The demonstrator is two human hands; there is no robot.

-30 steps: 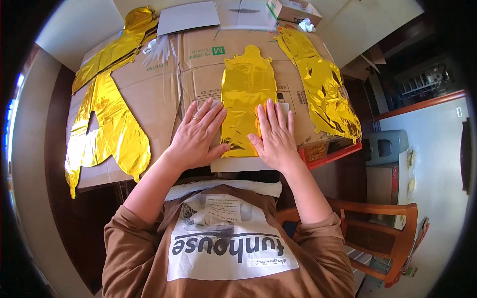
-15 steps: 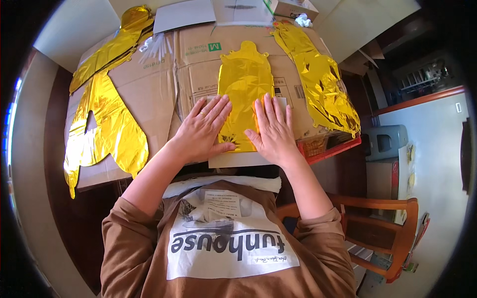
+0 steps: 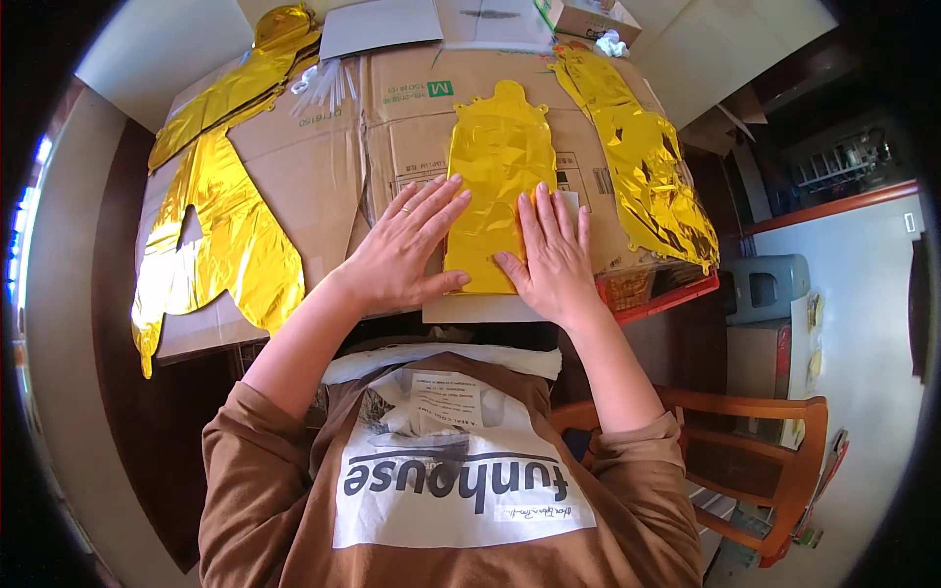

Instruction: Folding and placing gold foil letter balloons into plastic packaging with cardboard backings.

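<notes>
Foil, gold and shiny, (image 3: pixel 502 206) lies flat in the middle of the big cardboard (image 3: pixel 289 162), close to the person. It has a round bump at the top, and its bottom end sits on a white sheet (image 3: pixel 480 310). The left hand (image 3: pixel 397 255) lies flat at the left edge of the foil. Its fingers are straight and a little bit apart, and its thumb points across onto the foil. One finger wears a ring (image 3: pixel 406 209). The right hand (image 3: pixel 555 257) is flat on the right side of the foil, with its fingers spread a little and its thumb out to the left. Neither hand pinches anything. More gold shapes lie on both sides, one on the left (image 3: pixel 250 245) and a long, crinkly one on the right (image 3: pixel 652 167). Clear sticks (image 3: pixel 331 88) lie farther back, near a pale board (image 3: pixel 382 27).
</notes>
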